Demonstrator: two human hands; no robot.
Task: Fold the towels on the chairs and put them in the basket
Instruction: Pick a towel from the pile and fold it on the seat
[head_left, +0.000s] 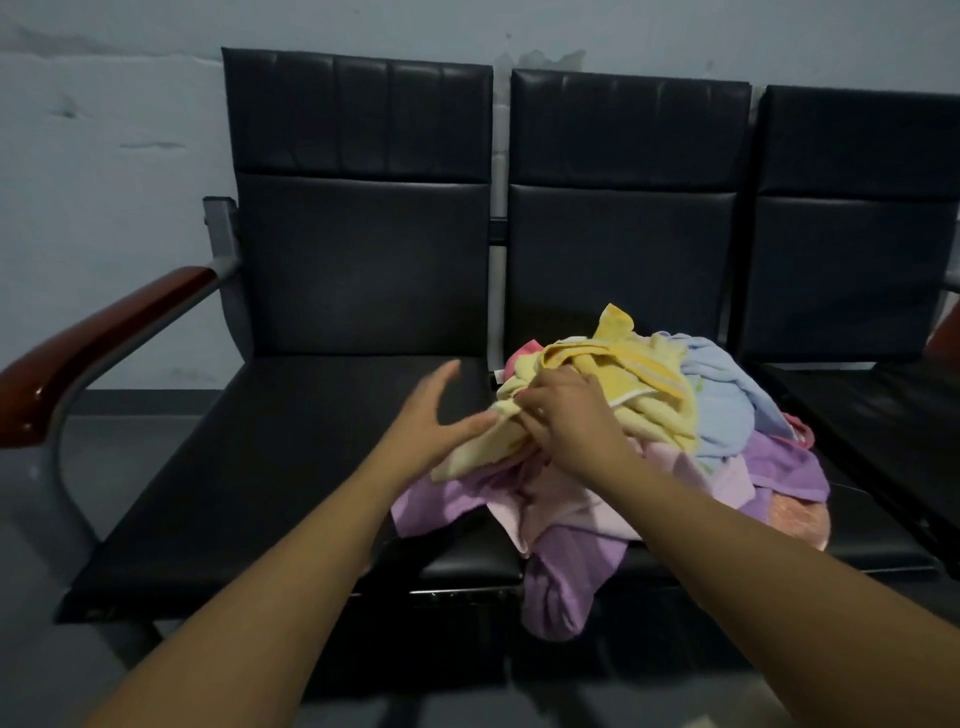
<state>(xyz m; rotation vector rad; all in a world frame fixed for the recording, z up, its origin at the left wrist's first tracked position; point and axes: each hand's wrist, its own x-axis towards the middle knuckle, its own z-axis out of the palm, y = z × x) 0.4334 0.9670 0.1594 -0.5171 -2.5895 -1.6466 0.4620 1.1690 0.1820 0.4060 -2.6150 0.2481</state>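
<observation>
A heap of towels lies on the middle chair seat (883, 540): a pale yellow towel (639, 415) on top, a darker yellow one (613, 358), a light blue one (722, 400), purple ones (566, 577), a pink one (571, 493) and an orange one (800, 519). My right hand (566, 415) grips a bunched edge of the pale yellow towel. My left hand (441, 415) is open, fingers spread, its fingertips touching the same towel's left edge. No basket is in view.
Three black padded chairs stand joined in a row against a pale wall. The left chair seat (291, 441) holds nothing. A red-brown armrest (88, 343) on a grey metal frame juts out at the far left. A dark floor lies below.
</observation>
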